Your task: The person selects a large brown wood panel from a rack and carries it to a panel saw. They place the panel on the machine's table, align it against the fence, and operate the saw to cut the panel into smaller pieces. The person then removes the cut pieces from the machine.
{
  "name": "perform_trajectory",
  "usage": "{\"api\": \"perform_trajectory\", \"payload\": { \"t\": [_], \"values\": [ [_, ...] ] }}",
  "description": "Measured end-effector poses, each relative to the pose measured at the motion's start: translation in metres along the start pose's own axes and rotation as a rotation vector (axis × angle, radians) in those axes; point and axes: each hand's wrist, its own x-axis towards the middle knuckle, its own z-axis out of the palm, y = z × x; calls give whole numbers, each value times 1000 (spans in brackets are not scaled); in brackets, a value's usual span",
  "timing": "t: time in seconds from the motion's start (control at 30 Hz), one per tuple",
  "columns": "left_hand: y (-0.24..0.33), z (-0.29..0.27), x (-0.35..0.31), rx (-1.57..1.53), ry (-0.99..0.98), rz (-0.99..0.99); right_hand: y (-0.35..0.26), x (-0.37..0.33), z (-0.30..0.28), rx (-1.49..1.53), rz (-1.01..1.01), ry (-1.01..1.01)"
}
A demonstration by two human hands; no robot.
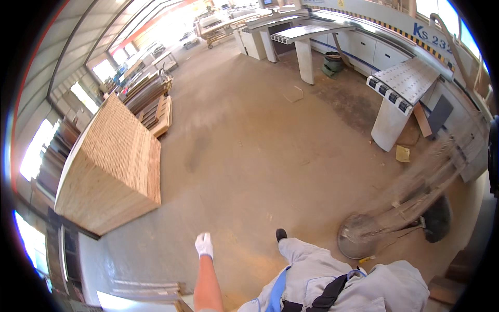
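My left hand [204,245], in a white glove, hangs over the bare floor at the lower middle. Its fingers look loosely curled together, and nothing shows in them. The bare left forearm [207,286] rises from the lower edge. Nearest to this hand on the left stands a tall stack of wooden boards [112,177]. My right hand is not in view. Below and to the right show my grey work clothes [327,270] and one dark shoe [281,234].
A long white machine [364,49] with support tables [408,78] runs along the right. A dusty hose or duct [410,192] and its round base [358,236] lie nearer. A green bin [331,64] stands by the machine. More timber [156,112] lies beyond the stack.
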Motion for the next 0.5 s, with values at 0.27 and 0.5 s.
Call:
{"api": "perform_trajectory", "payload": {
  "t": [0.27, 0.5],
  "values": [
    [56, 143, 224, 216, -544, 196, -253, 42, -84, 148, -122, -30],
    [-90, 179, 243, 768, -1002, -167, -431, 140, -372, 487, -300, 450]
  ]
}}
